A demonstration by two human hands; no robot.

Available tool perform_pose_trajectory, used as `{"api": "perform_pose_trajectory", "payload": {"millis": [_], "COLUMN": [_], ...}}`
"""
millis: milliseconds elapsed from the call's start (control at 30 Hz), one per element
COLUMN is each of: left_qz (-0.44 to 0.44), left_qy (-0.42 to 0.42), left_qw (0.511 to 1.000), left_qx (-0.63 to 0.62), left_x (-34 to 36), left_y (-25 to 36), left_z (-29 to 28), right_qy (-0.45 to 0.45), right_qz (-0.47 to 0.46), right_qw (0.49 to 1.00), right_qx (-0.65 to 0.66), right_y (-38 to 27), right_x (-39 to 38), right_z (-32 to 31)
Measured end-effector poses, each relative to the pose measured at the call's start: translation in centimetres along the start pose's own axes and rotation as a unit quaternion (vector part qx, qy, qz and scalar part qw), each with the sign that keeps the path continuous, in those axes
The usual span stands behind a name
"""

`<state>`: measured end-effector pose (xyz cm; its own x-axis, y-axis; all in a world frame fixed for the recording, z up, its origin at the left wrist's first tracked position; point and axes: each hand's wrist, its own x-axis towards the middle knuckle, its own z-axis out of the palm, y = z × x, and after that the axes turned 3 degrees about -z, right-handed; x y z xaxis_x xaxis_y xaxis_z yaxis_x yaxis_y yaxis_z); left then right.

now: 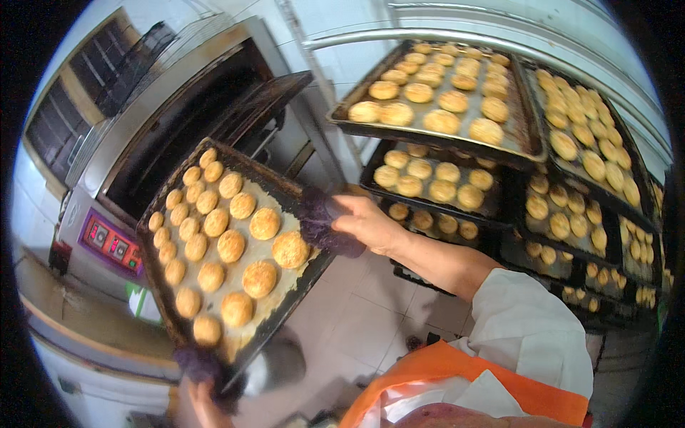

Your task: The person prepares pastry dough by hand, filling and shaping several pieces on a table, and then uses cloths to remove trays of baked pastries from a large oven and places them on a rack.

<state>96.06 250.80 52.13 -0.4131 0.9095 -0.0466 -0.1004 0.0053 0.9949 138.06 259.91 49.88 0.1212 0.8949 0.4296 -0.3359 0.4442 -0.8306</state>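
Note:
Both of my hands hold a dark baking tray point(291, 305), tilted in front of me. Golden round pastries point(230, 245) lie in rows on its baking paper point(267, 303). My right hand point(371, 227) grips the tray's right side through a dark purple cloth point(330, 227), fingers closed round it. At the near left corner, my left hand point(201, 401) clasps the tray through another purple cloth point(200, 365); most of its fingers are hidden. Just beyond the tray stands an oven point(285, 135) with its door point(264, 103) lowered and its chamber dark.
To the right, a metal rack point(428, 34) carries several levels of trays with baked pastries, including a top tray point(524, 146). The oven's control panel point(110, 242) is left of my tray. A metal bucket-like container point(278, 365) sits below on the tiled floor point(357, 324).

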Motion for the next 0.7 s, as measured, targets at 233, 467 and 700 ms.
{"api": "perform_pose_trajectory", "payload": {"millis": [233,467,700], "left_qz": [-0.002,-0.006,0.005], "left_qy": [-0.094,-0.104,-0.107], "left_qw": [0.995,0.990,0.986], "left_qx": [0.041,0.097,0.130], "left_x": [-9.4,-32.4,-53.1], "left_y": [3.0,12.2,22.5], "left_z": [-1.5,-5.8,-4.1], "right_qy": [0.037,0.074,0.156], "right_qz": [-0.033,-0.012,0.026], "right_qw": [0.998,0.997,0.987], "right_qx": [-0.039,-0.016,0.018], "right_y": [-7.2,-24.8,-44.0], "right_x": [-11.2,-29.3,-45.3], "right_z": [0.2,0.0,-5.7]}}
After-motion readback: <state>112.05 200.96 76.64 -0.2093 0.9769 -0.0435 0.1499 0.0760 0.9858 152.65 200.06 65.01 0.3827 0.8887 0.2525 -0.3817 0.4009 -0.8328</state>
